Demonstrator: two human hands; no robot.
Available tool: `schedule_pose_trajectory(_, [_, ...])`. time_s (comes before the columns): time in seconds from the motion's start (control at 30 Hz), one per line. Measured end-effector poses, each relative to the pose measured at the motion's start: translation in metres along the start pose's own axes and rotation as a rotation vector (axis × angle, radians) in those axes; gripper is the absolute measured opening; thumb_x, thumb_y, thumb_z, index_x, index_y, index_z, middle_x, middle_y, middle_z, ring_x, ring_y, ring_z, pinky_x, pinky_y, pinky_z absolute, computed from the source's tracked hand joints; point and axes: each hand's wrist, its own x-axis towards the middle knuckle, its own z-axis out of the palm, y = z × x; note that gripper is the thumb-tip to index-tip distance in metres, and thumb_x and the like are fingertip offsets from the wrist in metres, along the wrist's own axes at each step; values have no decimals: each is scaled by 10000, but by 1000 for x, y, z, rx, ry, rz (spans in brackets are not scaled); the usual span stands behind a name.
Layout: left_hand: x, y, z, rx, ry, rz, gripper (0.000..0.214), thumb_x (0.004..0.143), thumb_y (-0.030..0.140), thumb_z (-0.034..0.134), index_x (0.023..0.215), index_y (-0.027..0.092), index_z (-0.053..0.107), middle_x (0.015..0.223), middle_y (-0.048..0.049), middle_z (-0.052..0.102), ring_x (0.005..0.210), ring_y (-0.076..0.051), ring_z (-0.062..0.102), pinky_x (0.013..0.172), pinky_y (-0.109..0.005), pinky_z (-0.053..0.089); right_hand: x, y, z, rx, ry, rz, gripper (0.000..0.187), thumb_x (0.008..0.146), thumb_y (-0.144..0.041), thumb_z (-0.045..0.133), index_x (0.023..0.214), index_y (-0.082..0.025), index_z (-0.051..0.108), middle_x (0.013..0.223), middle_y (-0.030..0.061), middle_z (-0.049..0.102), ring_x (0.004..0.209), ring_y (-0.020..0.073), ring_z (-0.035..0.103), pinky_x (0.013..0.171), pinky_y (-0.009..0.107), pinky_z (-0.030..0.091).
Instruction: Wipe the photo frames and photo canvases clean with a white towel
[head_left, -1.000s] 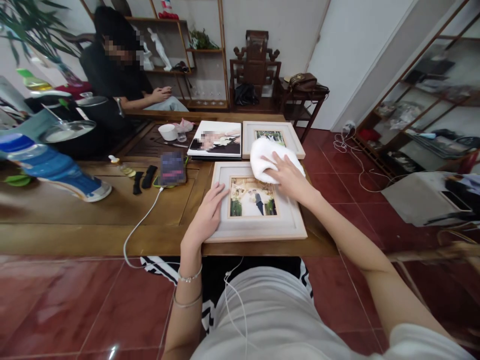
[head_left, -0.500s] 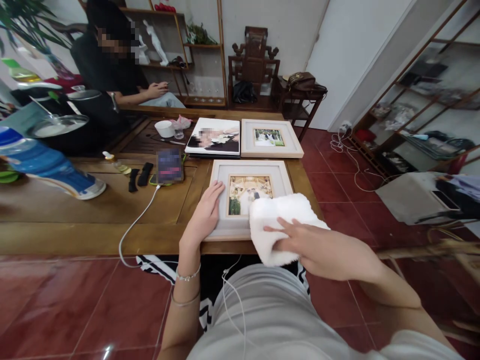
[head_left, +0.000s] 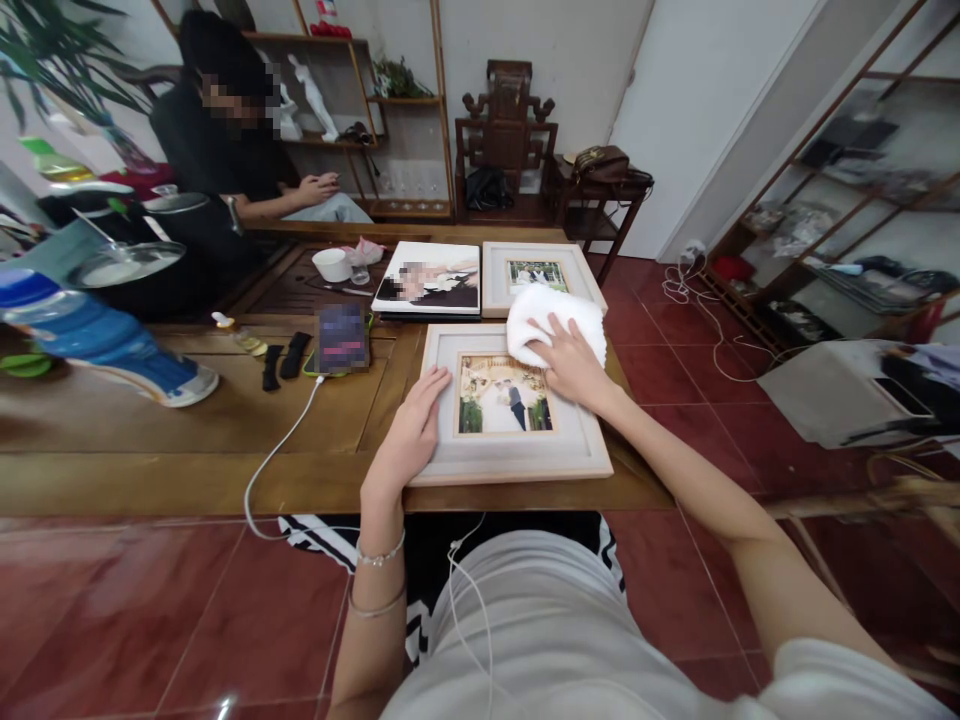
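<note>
A pale wooden picture frame [head_left: 517,466] with a wedding photo lies flat at the table's front edge. My left hand [head_left: 409,425] rests on its left side, fingers stretched out along the border. On the frame's upper right corner is a folded white towel [head_left: 534,306], with my right hand [head_left: 576,368] pressing on it, fingers spread over the cloth. The towel also overlaps the lower part of a second picture frame [head_left: 589,282] just behind. Beside that one lies a stack topped by a white photo panel [head_left: 394,285].
On the wooden table [head_left: 300,480], a phone [head_left: 341,338] is plugged into a white cable [head_left: 274,445]. Farther left are black straps [head_left: 294,355], a small bottle [head_left: 247,338], a large blue bottle [head_left: 112,335] and a dark pot [head_left: 142,285]. A person [head_left: 225,150] sits across the table.
My right hand has slid the towel from the frame's lower right corner up and away to its upper right, uncovering more of the photo. My left hand stays on the left side.
</note>
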Motion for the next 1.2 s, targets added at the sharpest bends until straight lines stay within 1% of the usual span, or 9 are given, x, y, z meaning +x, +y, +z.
schedule_pose_trajectory(0.1, [0, 1, 0, -1, 6, -13, 427, 977, 193, 334, 1355, 157, 527, 1469, -131, 487, 1425, -217, 369, 1203, -456, 277, -10, -10, -7, -26, -95, -57, 598, 755, -6, 450, 1320, -144, 588, 1558, 118, 368, 1449, 410, 231, 1142, 652, 171])
schedule_pose_trajectory(0.23, [0, 2, 1, -6, 20, -17, 421, 975, 194, 340, 1340, 134, 541, 1461, -145, 493, 1423, -222, 373, 1206, -453, 271, -59, -40, -38, 42, -270, -167, 620, 736, 27, 431, 1304, -151, 606, 1535, 151, 397, 1427, 414, 286, 1103, 678, 232])
schedule_pose_trajectory(0.33, [0, 2, 2, -9, 30, -15, 422, 974, 186, 335, 1339, 147, 543, 1462, -134, 495, 1428, -220, 364, 1207, -457, 270, -100, -59, -71, 169, -428, -281, 676, 709, 56, 402, 1309, -184, 598, 1551, 110, 383, 1429, 368, 313, 1116, 609, 312])
schedule_pose_trajectory(0.43, [0, 3, 2, -1, 24, -9, 424, 971, 175, 333, 1339, 158, 543, 1465, -124, 494, 1431, -216, 359, 1206, -459, 273, -120, -68, -90, 291, -500, -337, 726, 662, 66, 404, 1311, -204, 587, 1566, 72, 362, 1448, 307, 297, 1148, 523, 335])
schedule_pose_trajectory(0.57, [0, 2, 0, 9, 2, 9, 421, 971, 175, 338, 1335, 134, 547, 1464, -141, 492, 1432, -219, 358, 1207, -453, 269, -103, -61, -69, 294, -409, -271, 734, 669, 59, 405, 1340, -196, 557, 1573, 76, 347, 1470, 293, 241, 1181, 531, 271])
schedule_pose_trajectory(0.73, [0, 1, -2, 8, -7, 19, 416, 971, 175, 344, 1326, 143, 560, 1460, -138, 498, 1430, -225, 362, 1201, -461, 276, -39, -21, -17, 135, -112, -170, 645, 703, 3, 470, 1319, -158, 574, 1575, 106, 339, 1476, 326, 212, 1195, 561, 182])
schedule_pose_trajectory(0.9, [0, 0, -2, 1, 0, 20, 412, 969, 173, 352, 1322, 154, 563, 1455, -136, 505, 1427, -226, 368, 1199, -471, 277, 10, 10, 2, 15, 23, -26, 604, 774, -41, 478, 1368, -139, 531, 1582, 111, 322, 1475, 378, 176, 1163, 618, 184])
schedule_pose_trajectory(1.03, [0, 0, -1, -2, 19, 7, 412, 970, 178, 350, 1318, 136, 566, 1445, -147, 514, 1417, -228, 385, 1197, -463, 285, -2, -9, -4, -30, -76, -76, 563, 806, -51, 471, 1353, -155, 553, 1568, 109, 352, 1454, 405, 217, 1129, 657, 200])
schedule_pose_trajectory(1.2, [0, 1, 0, 12, 23, -3, 417, 968, 174, 343, 1321, 151, 564, 1445, -136, 515, 1418, -227, 383, 1197, -467, 282, -70, -58, -49, 63, -337, -246, 544, 815, -21, 464, 1337, -134, 570, 1545, 167, 372, 1428, 420, 282, 1097, 675, 263])
